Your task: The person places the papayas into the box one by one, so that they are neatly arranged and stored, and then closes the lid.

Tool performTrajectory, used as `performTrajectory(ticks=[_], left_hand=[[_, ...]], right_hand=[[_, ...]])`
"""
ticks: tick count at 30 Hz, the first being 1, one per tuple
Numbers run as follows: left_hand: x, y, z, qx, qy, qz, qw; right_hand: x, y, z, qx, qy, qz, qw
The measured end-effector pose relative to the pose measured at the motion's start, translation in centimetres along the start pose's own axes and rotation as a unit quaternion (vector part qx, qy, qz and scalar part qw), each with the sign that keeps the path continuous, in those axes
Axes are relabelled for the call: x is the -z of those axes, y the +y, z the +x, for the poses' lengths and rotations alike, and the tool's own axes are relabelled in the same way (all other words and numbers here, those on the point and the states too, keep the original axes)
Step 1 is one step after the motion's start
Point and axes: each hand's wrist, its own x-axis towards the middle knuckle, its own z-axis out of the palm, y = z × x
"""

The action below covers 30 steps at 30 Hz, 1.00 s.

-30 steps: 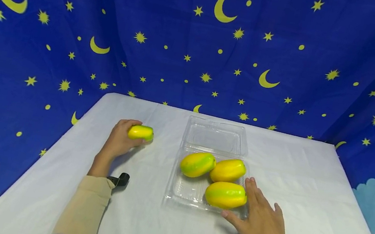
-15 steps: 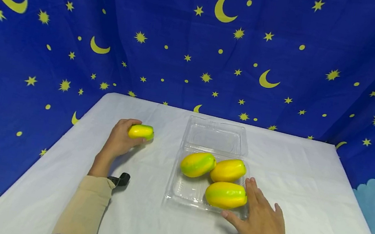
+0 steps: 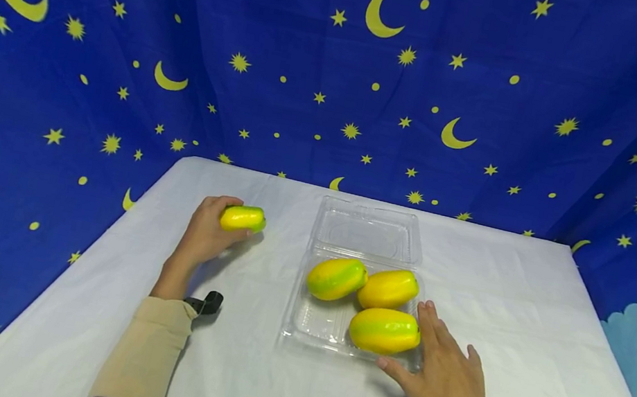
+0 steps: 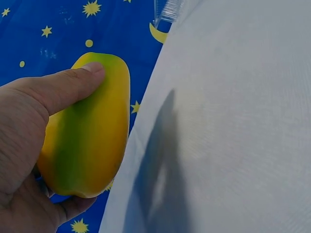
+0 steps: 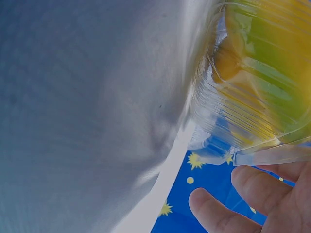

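White cloth-covered table (image 3: 521, 345) carrying an open clear plastic clamshell box (image 3: 366, 233), right hand (image 3: 445, 385) resting flat beside it

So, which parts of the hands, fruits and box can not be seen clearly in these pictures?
- Held fruit, head view: near side hidden by the left hand.
- Clear box, right wrist view: cut off at the edge, fruits blurred.
- Right hand, right wrist view: only fingertips visible.

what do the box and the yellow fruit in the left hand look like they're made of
The box looks like thin clear plastic: see-through, glossy, with ribbed moulded walls. The fruit in the left hand looks smooth, with a soft sheen and even yellow-green colour, possibly an imitation; the pictures cannot settle that.
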Motion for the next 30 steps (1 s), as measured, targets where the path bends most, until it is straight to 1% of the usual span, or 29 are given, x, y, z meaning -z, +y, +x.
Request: performTrajectory(ticks=[5, 12, 19, 30], left_hand=[[0.2, 0.6, 0.0, 0.001, 0.002, 0.001, 1.0], [0.1, 1.1, 0.0, -0.003, 0.018, -0.004, 0.9998], [0.1, 1.8, 0.0, -0.018, 0.032, -0.012, 0.9993], [0.3, 3.8, -0.2, -0.042, 0.043, -0.028, 0.9978]], right_hand=[[0.0, 0.0, 0.0, 0.0, -0.001, -0.001, 1.0], [0.1, 0.0, 0.0, -0.002, -0.005, -0.002, 1.0], [0.0, 0.0, 0.0, -0.002, -0.003, -0.002, 1.0], [0.1, 0.0, 0.0, -0.002, -0.002, 0.002, 1.0]])
